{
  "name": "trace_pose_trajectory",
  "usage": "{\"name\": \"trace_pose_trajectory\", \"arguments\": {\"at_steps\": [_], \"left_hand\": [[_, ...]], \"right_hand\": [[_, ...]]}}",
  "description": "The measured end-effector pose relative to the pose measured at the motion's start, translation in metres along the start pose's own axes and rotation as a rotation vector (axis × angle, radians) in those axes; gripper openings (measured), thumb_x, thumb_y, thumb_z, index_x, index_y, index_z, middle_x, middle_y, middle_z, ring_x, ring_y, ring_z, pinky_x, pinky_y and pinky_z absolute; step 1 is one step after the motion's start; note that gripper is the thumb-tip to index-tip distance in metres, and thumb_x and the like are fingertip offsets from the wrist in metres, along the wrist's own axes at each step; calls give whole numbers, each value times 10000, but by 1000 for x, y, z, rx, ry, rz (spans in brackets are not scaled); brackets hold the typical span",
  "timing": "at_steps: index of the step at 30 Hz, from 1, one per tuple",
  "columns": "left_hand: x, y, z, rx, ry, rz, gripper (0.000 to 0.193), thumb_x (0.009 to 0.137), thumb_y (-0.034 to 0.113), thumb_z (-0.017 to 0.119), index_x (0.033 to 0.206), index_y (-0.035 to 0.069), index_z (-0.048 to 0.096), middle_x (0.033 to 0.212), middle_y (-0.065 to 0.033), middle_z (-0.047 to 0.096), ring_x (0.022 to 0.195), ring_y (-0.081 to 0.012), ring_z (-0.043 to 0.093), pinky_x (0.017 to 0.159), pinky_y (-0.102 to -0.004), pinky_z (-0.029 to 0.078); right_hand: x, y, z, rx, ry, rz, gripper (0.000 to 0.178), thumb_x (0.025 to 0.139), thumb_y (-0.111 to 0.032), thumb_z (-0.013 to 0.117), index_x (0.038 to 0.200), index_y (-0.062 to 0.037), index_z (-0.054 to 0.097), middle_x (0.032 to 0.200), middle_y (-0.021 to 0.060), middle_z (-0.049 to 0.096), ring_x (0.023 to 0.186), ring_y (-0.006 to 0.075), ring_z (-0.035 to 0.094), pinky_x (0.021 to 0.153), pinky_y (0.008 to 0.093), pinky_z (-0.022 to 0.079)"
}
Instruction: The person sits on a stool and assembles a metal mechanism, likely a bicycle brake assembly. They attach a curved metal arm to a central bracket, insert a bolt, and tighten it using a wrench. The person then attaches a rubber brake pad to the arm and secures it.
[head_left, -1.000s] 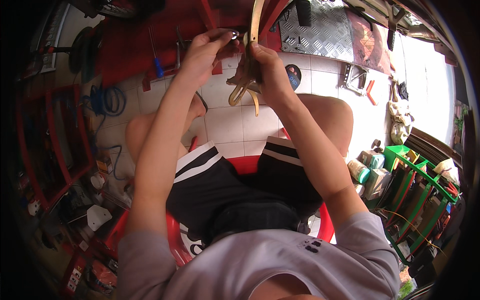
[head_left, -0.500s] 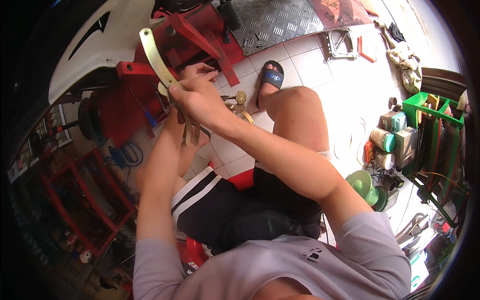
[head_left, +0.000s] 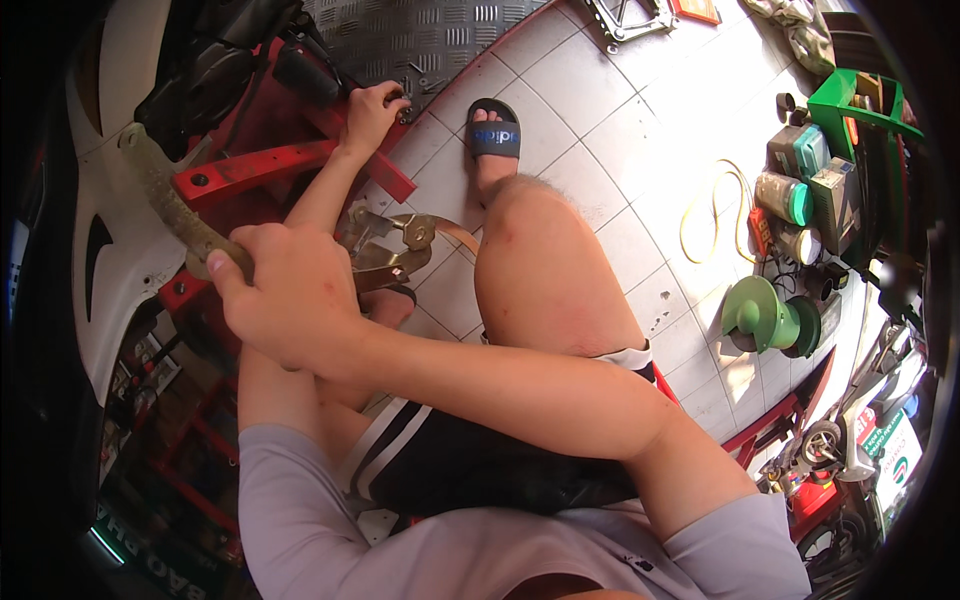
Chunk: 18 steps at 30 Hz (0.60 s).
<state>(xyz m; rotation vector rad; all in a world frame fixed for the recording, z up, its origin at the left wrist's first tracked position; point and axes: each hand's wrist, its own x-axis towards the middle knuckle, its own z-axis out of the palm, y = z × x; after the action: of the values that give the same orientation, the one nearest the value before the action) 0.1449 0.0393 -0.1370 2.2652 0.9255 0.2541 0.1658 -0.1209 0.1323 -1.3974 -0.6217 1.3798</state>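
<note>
My right hand [head_left: 290,285] is wrapped around a dull gold metal bracket [head_left: 180,205], with the thumb along its curved, flat arm. Beyond my wrist, a jointed metal piece with a bolt head [head_left: 415,235] shows; my hand hides whether it joins the bracket. My left arm passes beneath the right one. My left hand [head_left: 370,118] is at the edge of the checker plate [head_left: 420,35], its fingers curled together beside small loose metal parts [head_left: 412,85]. What lies between those fingertips is too small to make out.
A red steel frame [head_left: 265,170] stands below my left hand, beside a white vehicle panel [head_left: 120,270]. My sandalled foot [head_left: 492,140] rests on the tiles. Rightward are a green funnel-like object [head_left: 765,315], jars [head_left: 785,200], a yellow cord [head_left: 690,215] and a green rack [head_left: 850,100].
My left hand has gone from beside the bracket up to the checker plate's edge. My right hand keeps hold of the bracket, now nearer to me. The whole view has shifted.
</note>
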Motion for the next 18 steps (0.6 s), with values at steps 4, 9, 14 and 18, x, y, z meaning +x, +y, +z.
{"name": "trace_pose_trajectory", "arguments": {"at_steps": [4, 9, 14, 18], "left_hand": [[6, -16, -5, 208, 15, 181, 198, 769, 130, 700, 906, -8, 660, 819, -157, 675, 650, -227, 670, 611, -316, 502], [26, -10, 3, 103, -87, 83, 233, 766, 134, 705, 935, -7, 627, 806, -149, 657, 681, -223, 641, 624, -342, 485], [18, -25, -10, 178, -169, 36, 218, 817, 131, 658, 990, 5, 617, 786, -139, 649, 725, -189, 645, 655, -316, 495], [9, -2, -17, 85, -186, -26, 167, 907, 190, 587, 946, 29, 609, 777, -59, 633, 691, -138, 597, 617, -278, 480]], "right_hand": [[-1, -6, -4, -46, 0, -81, 251, 836, -245, 546, 804, -19, 651, 597, 177, 591, 647, 372, 606, 669, 458, 479], [8, -5, -12, -39, 8, -58, 252, 833, -239, 549, 807, -11, 652, 598, 183, 590, 654, 378, 607, 684, 467, 478], [1, -6, -3, -9, 14, -54, 260, 834, -235, 545, 810, -1, 653, 625, 195, 604, 668, 383, 614, 689, 463, 487], [2, 1, 5, -3, 63, -25, 264, 835, -235, 542, 818, 0, 661, 633, 202, 609, 668, 389, 618, 679, 460, 493]]}}
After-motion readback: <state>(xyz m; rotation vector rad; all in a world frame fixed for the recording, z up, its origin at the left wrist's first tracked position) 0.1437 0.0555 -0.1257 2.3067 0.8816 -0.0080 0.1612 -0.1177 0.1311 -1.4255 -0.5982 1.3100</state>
